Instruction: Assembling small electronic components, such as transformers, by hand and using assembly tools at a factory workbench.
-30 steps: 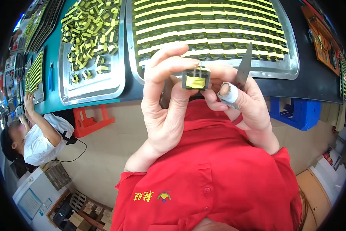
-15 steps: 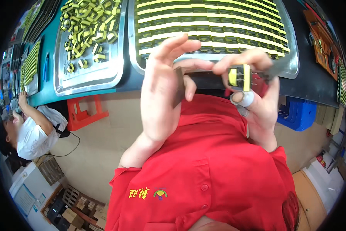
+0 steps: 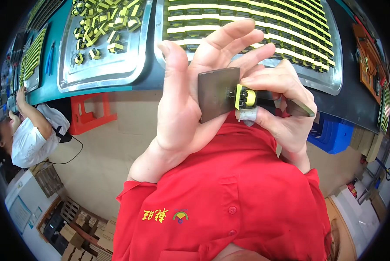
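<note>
My left hand (image 3: 182,95) is turned palm up with its fingers stretched out, and it bears a dark square plate (image 3: 214,95) against the palm and fingers. How the plate stays there is hidden. My right hand (image 3: 288,98) pinches a small yellow-and-black transformer (image 3: 246,99) between fingertips and thumb. White tape (image 3: 247,114) wraps the thumb tip. The transformer's metal pins point left at the plate's face, close to it or touching; I cannot tell which. Across my right palm lies a dark flat-ended tool (image 3: 300,108), mostly covered by the fingers.
Behind my hands, a metal tray (image 3: 334,82) holds rows of yellow-and-black transformers. To its left, another metal tray (image 3: 103,82) carries a loose heap of them. Blue tweezers (image 3: 50,58) lie farther left, near a person (image 3: 36,135) in white. Red (image 3: 88,115) and blue (image 3: 334,132) stools stand below the table.
My left hand has turned its palm up, bringing the plate's face into view. My right hand has moved left with the transformer, whose pins now point at the plate.
</note>
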Motion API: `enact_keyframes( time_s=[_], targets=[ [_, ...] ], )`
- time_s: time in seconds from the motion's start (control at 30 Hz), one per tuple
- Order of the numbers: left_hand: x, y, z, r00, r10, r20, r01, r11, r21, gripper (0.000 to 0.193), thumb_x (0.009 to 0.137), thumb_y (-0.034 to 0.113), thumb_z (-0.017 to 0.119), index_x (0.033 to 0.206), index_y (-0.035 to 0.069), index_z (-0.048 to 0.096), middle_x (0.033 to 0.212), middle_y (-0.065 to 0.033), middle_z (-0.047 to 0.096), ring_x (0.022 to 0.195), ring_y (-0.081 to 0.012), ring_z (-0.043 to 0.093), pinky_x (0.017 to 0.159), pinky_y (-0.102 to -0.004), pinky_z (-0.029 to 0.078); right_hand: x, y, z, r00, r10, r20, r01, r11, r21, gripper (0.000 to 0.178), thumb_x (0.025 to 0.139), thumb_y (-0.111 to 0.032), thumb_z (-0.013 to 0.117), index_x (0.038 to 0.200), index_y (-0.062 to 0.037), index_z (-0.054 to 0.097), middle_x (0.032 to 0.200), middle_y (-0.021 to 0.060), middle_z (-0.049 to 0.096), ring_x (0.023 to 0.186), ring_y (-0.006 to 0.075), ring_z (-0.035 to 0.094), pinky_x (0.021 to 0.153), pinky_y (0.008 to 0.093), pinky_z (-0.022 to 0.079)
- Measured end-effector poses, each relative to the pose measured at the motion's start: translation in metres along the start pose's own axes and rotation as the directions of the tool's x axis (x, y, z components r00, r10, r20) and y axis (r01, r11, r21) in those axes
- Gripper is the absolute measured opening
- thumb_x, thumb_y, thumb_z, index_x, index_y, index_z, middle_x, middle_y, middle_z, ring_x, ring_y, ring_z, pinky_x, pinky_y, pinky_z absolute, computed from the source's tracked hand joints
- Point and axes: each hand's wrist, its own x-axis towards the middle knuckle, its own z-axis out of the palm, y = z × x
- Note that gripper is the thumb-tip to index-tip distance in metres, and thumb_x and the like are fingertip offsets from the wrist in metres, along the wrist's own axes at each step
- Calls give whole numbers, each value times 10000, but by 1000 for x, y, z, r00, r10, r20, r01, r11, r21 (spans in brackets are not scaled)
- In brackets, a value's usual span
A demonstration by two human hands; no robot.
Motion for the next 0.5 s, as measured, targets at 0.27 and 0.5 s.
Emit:
enact_keyframes(
  time_s=[0.27, 0.5],
  targets=[
    [-3, 3, 8, 999, 34, -31, -27, 979, 202, 935, 917, 737, 117, 1424, -22, 321, 1406, -147, 393, 1331, -286, 370, 1103, -413, 291, 2, -3, 1, 999, -28, 16, 29, 999, -43, 335, 692, -179, 792, 964, -9, 695, 915, 83, 700, 726, 141, 487, 644, 264, 345],
    [-8, 8, 5, 997, 67, 27, -71, 822, 565, 1049, 811, 831, 32, 1419, 40, 355, 1414, -110, 406, 1318, -250, 372, 1083, -383, 305, 6, -20, 5, 978, -210, 17, 202, 915, -349, 291, 679, -85, 759, 957, -21, 696, 866, 97, 691, 660, 200, 504, 577, 285, 374]
  ],
)
